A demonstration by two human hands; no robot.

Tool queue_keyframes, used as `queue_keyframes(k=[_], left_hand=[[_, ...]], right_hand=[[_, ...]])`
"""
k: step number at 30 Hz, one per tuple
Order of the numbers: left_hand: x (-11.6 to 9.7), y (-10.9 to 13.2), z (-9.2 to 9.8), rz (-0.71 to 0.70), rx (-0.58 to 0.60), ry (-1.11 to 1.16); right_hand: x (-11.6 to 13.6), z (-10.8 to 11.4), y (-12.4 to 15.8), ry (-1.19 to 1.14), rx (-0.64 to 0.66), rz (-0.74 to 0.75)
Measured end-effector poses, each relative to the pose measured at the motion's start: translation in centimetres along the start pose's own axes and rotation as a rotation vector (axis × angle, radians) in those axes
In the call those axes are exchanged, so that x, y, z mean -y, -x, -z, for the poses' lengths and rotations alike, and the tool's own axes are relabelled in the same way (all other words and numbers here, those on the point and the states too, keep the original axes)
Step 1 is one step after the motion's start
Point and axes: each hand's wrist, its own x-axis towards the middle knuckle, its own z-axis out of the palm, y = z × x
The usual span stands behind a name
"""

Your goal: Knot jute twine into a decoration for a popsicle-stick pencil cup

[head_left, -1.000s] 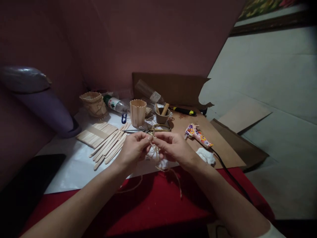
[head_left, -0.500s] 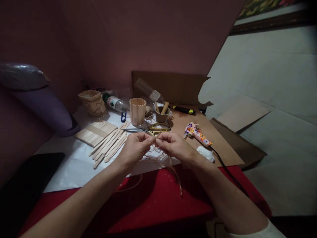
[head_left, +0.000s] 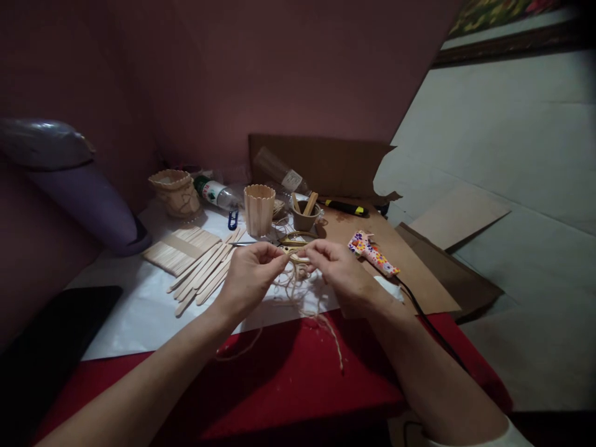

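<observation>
Strands of twine hang between my hands and trail over the table's front edge. My left hand is closed in a pinch on the twine. Opposite it, a little apart, my right hand pinches too, its fingertips at the twine. Just beyond the hands lie gold-handled scissors, partly hidden by my left hand and the twine. Behind them stands a cup made of craft sticks. Loose craft sticks lie left of my left hand, beside a banded bundle of sticks.
A floral glue gun with a black cord lies at right on cardboard. Plastic bottles, a small pot with sticks, a yellow-black cutter and another stick-covered pot are at the back. White paper covers the red table.
My hands have drawn apart from touching fingertips, my right hand moving slightly right. More of the twine shows between and below them.
</observation>
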Motion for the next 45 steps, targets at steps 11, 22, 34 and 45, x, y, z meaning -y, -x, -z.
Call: queue_keyframes(k=[11, 22, 34, 45], left_hand=[[1.6, -0.2, 1.6, -0.760, -0.076, -0.725], [0.8, -0.3, 3.1, -1.047, -0.187, -0.767], [0.6, -0.9, 3.4, -1.426, -0.318, -0.834], [0.8, -1.0, 3.2, -1.366, -0.347, -0.846]], right_hand=[[0.5, -0.6, 1.4, -0.378, 0.299, -0.074], [1.0, -1.6, 2.2, -0.706, 0.447, -0.239], [1.3, -2.5, 3.7, 0.053, 0.025, 0.401], [1.1, -2.6, 3.9, -0.074, -0.035, 0.354]])
